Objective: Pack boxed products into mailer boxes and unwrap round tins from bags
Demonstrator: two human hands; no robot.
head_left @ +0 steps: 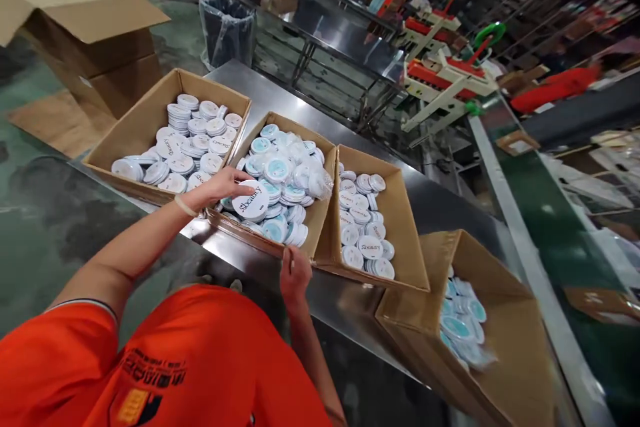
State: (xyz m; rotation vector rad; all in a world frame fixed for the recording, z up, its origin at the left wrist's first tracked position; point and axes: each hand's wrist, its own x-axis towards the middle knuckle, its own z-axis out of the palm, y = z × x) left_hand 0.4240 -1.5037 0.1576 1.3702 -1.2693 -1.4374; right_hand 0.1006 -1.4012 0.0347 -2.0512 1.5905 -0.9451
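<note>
My left hand (227, 185) pinches a round white disc (251, 201) with dark "beauty" lettering, over the near left part of the second box (320, 227). Under and beyond the disc, that box holds stacks of white and pale-blue round pieces (278, 169), some in clear plastic. At the box's near edge is my right hand (295, 273), its fingers curled and closed by the cardboard rim; whatever they grip is too small to make out. The left box (113, 143) and the third box (413, 227) hold stacks of similar white lettered discs.
A fourth box (520, 340) with pale-blue pieces stands at the right, near a green conveyor (565, 233). All four stand along a metal table (240, 77). Large open cartons (105, 20) and a lined bin (227, 30) are behind left. People in orange are farther back.
</note>
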